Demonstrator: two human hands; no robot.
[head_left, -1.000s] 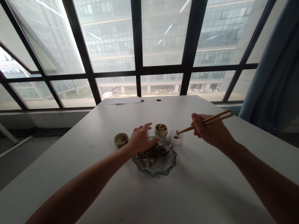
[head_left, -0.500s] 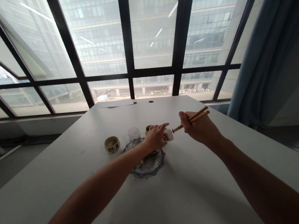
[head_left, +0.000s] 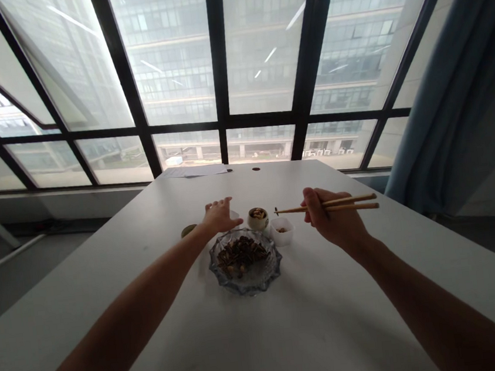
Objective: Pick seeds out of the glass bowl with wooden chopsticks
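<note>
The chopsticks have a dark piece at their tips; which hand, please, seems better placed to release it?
Probably the right hand, holding the chopsticks with the dark piece at their tips; the left hand is by a white cup.

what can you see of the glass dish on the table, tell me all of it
The glass dish looks like clear, gray-blue tinted glass with a patterned wall and a pointed, scalloped rim. It sits upright on the white table, holding a heap of dark brown, slender pieces with a few paler ones toward the near left; its near-right inside is bare. The left hand is just beyond its far-left edge; whether they touch can't be told.
</note>
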